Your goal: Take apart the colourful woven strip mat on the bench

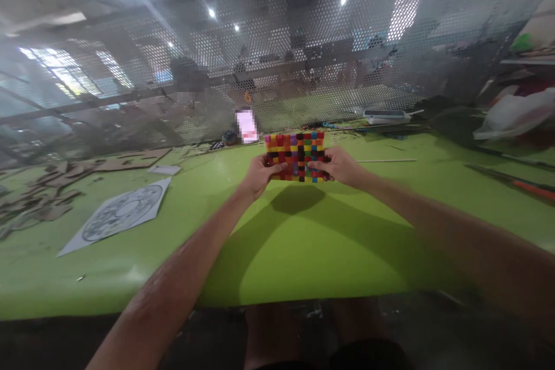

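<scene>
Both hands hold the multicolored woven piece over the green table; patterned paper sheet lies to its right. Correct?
No: the patterned paper sheet lies left of the woven piece, per the head view. The rest stands: left hand and right hand both hold that piece over the green table.

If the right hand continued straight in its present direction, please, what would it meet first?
The colourful woven piece, which the right hand grips at its edge. Beyond that, probably the left hand, though depth is hard to judge.
</scene>
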`<move>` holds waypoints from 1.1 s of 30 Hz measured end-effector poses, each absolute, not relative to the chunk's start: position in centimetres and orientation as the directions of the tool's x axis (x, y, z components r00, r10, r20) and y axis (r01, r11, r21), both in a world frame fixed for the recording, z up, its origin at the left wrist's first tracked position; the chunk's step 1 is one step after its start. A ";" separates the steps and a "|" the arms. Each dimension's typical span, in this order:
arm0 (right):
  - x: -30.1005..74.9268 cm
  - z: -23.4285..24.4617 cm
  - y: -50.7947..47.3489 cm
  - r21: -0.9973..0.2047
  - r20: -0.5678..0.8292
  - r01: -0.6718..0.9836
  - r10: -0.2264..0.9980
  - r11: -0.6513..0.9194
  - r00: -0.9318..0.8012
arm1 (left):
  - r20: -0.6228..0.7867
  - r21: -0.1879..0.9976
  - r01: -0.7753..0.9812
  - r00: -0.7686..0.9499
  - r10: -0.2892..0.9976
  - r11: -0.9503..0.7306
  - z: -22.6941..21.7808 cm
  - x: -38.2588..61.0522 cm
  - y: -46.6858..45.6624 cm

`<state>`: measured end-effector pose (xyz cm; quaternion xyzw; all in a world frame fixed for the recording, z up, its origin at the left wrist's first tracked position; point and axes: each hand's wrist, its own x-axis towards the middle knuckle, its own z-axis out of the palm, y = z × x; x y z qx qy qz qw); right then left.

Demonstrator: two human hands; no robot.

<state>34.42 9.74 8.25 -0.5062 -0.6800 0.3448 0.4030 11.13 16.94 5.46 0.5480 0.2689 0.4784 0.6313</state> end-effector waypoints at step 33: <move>31.7 12.0 5.1 -0.944 0.201 0.008 0.595 0.330 -0.778 | 0.212 0.969 -0.245 0.809 0.548 -0.012 6.5 8.4 17.1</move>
